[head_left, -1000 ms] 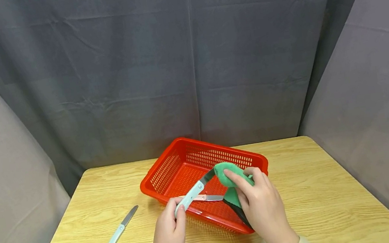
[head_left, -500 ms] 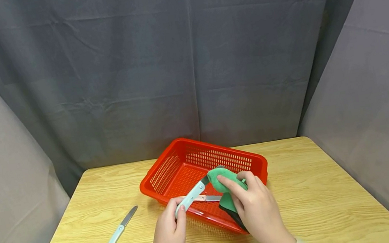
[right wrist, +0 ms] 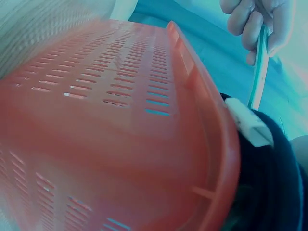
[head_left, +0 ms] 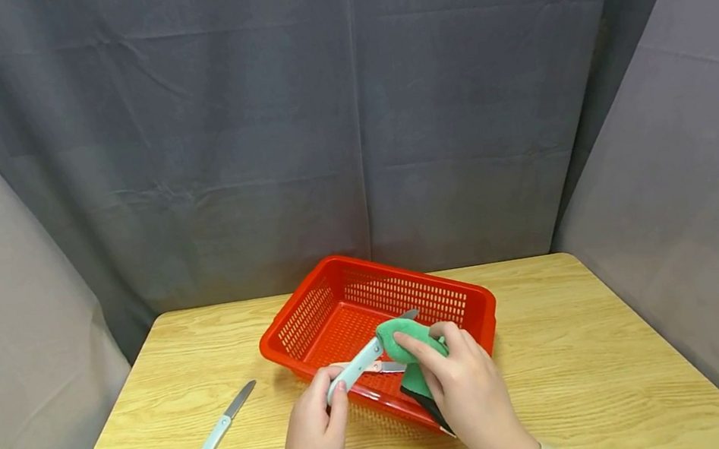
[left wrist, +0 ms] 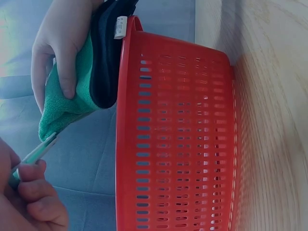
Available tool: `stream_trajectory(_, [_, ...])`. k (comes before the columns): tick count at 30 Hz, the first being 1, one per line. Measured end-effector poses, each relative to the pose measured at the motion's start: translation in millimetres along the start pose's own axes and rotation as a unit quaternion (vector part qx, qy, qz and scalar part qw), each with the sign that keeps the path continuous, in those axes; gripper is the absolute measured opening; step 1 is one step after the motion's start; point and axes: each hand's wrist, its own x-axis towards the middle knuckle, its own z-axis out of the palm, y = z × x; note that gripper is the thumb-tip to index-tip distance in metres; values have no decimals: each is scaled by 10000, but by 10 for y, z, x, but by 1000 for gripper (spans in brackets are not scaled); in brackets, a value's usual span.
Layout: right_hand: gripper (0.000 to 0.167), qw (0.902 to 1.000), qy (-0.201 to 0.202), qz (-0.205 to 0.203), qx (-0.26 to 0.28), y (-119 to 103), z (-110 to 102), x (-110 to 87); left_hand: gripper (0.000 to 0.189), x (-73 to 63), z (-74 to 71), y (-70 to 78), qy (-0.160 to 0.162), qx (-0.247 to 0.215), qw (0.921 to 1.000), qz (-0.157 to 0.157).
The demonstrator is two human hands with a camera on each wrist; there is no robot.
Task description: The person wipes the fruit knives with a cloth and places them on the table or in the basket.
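My left hand (head_left: 315, 430) grips the light blue handle of a knife (head_left: 356, 367), held over the near side of a red plastic basket (head_left: 390, 403). Folded around that knife's blade is a green cloth (head_left: 405, 338) with a dark edge, pinched by my right hand (head_left: 471, 393). Only the blade tip pokes out past the cloth. Below, a pink-handled knife (head_left: 389, 367) lies in the basket, partly covered by the other knife and the cloth. In the left wrist view the cloth (left wrist: 72, 91) wraps the blade close to the handle, and its dark border carries a white tag (left wrist: 121, 27).
A second light blue knife (head_left: 214, 444) lies on the wooden table (head_left: 599, 359) to the left of the basket, blade pointing away. Grey curtains (head_left: 236, 134) hang behind the table and along both sides.
My right hand has slid the cloth along the blade toward the handle, down and to the left, uncovering the tip. My left hand and its knife stay nearly still.
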Motion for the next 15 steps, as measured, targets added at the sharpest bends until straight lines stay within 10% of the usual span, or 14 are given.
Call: stream_trajectory(15, [57, 9997, 176, 133, -78, 92, 36, 11, 18, -8, -6, 4, 34, -3, 9996, 289])
